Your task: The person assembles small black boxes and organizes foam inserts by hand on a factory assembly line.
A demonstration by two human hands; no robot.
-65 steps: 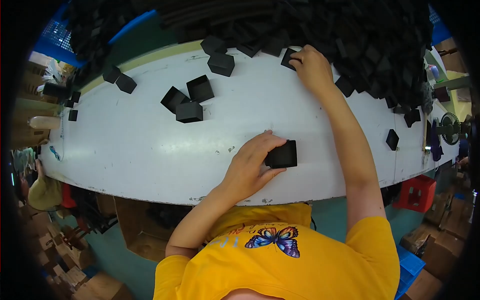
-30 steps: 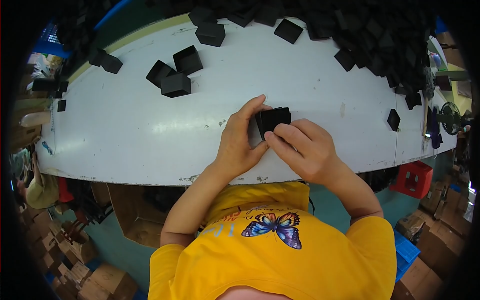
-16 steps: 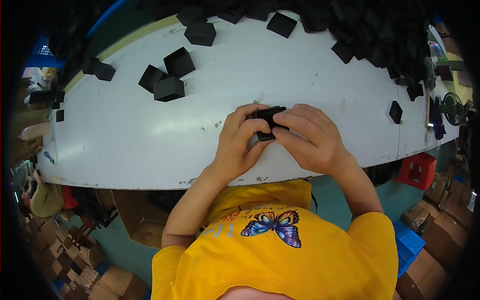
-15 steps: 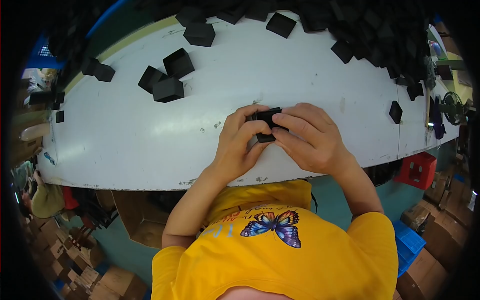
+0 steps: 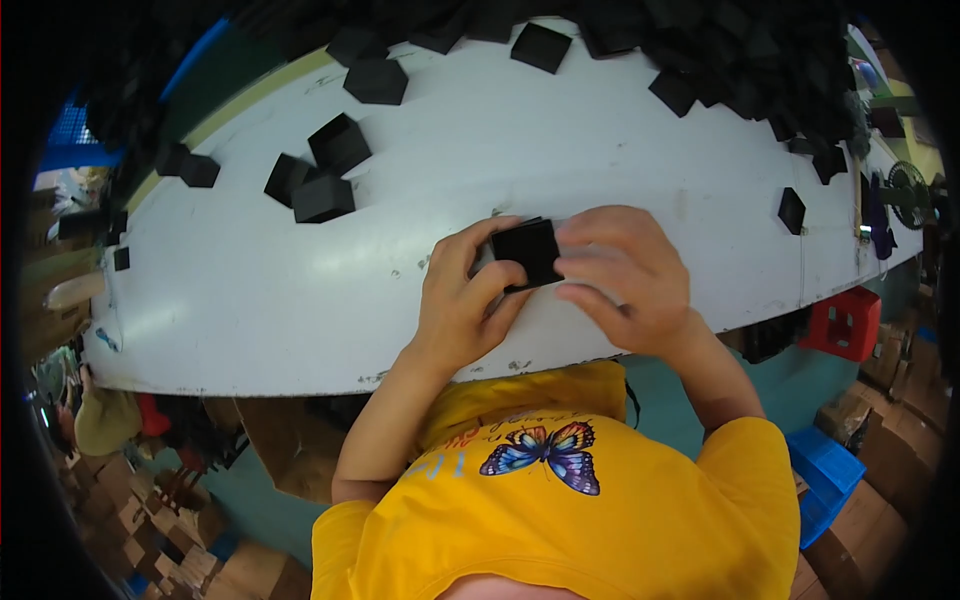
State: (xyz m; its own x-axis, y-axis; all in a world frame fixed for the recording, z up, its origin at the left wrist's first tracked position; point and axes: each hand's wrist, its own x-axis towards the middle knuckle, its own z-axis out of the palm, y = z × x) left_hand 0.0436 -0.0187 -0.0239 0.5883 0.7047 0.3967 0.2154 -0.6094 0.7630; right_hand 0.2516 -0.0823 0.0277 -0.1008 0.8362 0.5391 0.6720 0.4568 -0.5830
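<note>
Head view: the left hand is gripping the black box, closing around its left side, with one finger bending onto the near corner of its face. The right hand is spreading its fingers and thumb partly open at the box's right edge; it is blurring, so whether it is touching the box I cannot tell. The black box is sitting between the hands, over the near part of the white table. Farther off to the left, a cluster of three boxes is resting on the table, one opening upward. Beyond, a dark pile is spreading along the far edge. A red stool is standing right of the table, and a blue crate is lying nearer the person
</note>
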